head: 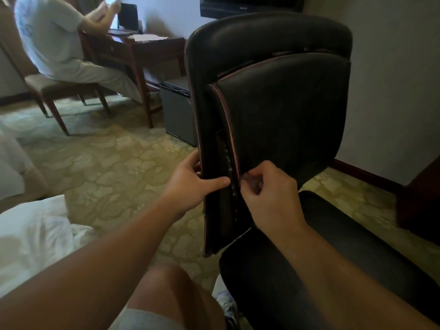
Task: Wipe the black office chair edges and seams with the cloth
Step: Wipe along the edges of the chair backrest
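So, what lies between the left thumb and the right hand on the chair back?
In the head view, the gap between the left hand thumb and the right hand shows the chair's dark crevice beside its pink-stitched seam.

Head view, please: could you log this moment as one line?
left hand: grips black leather office chair edge | right hand: pinches small dark cloth at seam

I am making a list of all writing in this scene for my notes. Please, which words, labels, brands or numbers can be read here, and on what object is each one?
No text can be read in this view.
Screen on the wall: small pale mark on its lower frame, too blurred to read.
Seated person's shirt: blue print, blurred, unreadable.
Papers on the desk: too small to tell.
Black office chair: no label visible.
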`<state>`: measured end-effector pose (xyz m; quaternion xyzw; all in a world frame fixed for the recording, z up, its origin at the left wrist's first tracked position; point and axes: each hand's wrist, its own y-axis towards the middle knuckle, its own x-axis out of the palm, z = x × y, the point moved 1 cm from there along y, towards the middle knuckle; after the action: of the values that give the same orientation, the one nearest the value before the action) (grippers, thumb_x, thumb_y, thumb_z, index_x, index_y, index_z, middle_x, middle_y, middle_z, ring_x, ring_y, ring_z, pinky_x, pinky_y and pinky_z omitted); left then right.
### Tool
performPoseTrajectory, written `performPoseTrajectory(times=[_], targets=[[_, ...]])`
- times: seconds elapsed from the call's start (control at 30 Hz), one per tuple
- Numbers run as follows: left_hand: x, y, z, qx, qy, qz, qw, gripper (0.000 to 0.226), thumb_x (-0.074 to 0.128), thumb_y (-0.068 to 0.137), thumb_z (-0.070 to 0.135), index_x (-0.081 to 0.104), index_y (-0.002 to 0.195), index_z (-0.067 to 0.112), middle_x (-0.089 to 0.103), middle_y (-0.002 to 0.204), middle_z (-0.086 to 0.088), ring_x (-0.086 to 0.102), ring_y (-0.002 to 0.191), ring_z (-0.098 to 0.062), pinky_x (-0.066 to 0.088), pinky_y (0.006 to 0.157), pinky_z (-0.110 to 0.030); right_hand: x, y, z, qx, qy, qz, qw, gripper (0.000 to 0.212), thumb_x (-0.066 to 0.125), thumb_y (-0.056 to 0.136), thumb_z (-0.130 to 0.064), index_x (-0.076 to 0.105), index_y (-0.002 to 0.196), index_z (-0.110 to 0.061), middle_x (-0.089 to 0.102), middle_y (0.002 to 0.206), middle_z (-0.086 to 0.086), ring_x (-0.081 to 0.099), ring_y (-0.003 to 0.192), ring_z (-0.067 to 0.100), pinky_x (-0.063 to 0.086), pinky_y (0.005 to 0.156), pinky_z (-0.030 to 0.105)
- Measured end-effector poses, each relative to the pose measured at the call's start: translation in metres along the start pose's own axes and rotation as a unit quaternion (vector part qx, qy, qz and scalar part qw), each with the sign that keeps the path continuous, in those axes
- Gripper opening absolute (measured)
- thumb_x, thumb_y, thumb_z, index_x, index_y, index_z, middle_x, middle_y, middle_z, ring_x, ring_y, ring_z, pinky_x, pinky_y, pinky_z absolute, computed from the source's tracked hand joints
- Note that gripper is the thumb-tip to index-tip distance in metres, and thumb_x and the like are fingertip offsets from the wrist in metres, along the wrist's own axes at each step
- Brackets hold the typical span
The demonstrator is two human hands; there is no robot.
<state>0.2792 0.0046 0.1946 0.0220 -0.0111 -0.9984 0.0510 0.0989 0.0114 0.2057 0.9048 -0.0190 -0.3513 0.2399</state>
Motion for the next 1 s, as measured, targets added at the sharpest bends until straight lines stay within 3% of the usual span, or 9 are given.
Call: performPoseTrajectory(times=[0.1,0.43,0.57,0.7,0.8,0.93,1.0], targets=[[0.000,0.000,-0.001,-0.003,-0.007,0.002,1.000,0.061,0.086,0.072,0.004,0.062,0.121,0.032,0.073,0.107,0.009,0.071,0.100,-0.006,0.057,0.073,-0.020,0.003,-0.004,-0.004,-0.015,-0.008,-0.025,1.000,0.011,0.069,0.090,-0.023,0.063,0.095,-0.017,0.061,0.083,-0.008,0.061,0.076,0.004,0.056,0.072,0.026],[-0.007,0.002,0.015,-0.022,0.029,-0.021,0.999,0.060,0.084,0.073,0.005,0.061,0.124,0.026,0.069,0.113,0.006,0.070,0.092,0.000,0.055,0.066,-0.014,0.000,0.001,-0.004,0.020,0.008,0.003,1.000,0.014,0.069,0.090,-0.025,0.063,0.101,-0.018,0.063,0.088,-0.009,0.062,0.080,0.003,0.057,0.076,0.027],[-0.009,0.010,0.030,0.016,0.034,0.010,0.999,0.054,0.085,0.073,0.006,0.062,0.115,0.031,0.070,0.110,0.007,0.071,0.092,-0.001,0.057,0.071,-0.018,-0.001,0.004,-0.005,0.004,-0.006,-0.029,1.000,0.010,0.069,0.091,-0.025,0.062,0.097,-0.019,0.062,0.084,-0.010,0.061,0.077,0.002,0.056,0.072,0.025],[-0.003,0.011,0.033,0.023,0.043,0.019,0.999,0.054,0.086,0.073,0.006,0.061,0.114,0.031,0.071,0.107,0.004,0.071,0.089,-0.003,0.058,0.071,-0.019,-0.002,0.005,-0.003,0.009,0.000,0.003,1.000,0.012,0.069,0.090,-0.024,0.063,0.098,-0.017,0.063,0.084,-0.007,0.062,0.077,0.004,0.057,0.074,0.028],[-0.003,0.009,0.031,0.030,0.032,0.024,0.999,0.051,0.085,0.073,0.006,0.060,0.109,0.034,0.071,0.107,0.003,0.071,0.087,-0.001,0.056,0.067,-0.016,0.001,0.003,-0.007,-0.017,-0.013,-0.024,0.999,0.011,0.069,0.091,-0.023,0.064,0.097,-0.016,0.064,0.082,-0.007,0.063,0.076,0.005,0.057,0.072,0.028],[-0.003,0.008,0.031,0.034,0.029,0.019,0.999,0.051,0.085,0.073,0.004,0.060,0.106,0.035,0.071,0.107,0.001,0.072,0.088,-0.003,0.057,0.070,-0.019,0.000,0.005,-0.007,-0.013,-0.010,0.023,1.000,0.012,0.070,0.090,-0.023,0.064,0.097,-0.016,0.063,0.083,-0.007,0.062,0.075,0.003,0.056,0.072,0.023],[-0.004,0.007,0.031,0.038,0.028,0.022,0.999,0.051,0.085,0.073,0.004,0.061,0.105,0.035,0.072,0.107,0.001,0.072,0.089,-0.004,0.058,0.074,-0.022,0.001,0.006,-0.009,-0.022,-0.017,0.008,1.000,0.011,0.069,0.090,-0.023,0.063,0.097,-0.016,0.063,0.082,-0.007,0.062,0.074,0.003,0.056,0.070,0.023]])
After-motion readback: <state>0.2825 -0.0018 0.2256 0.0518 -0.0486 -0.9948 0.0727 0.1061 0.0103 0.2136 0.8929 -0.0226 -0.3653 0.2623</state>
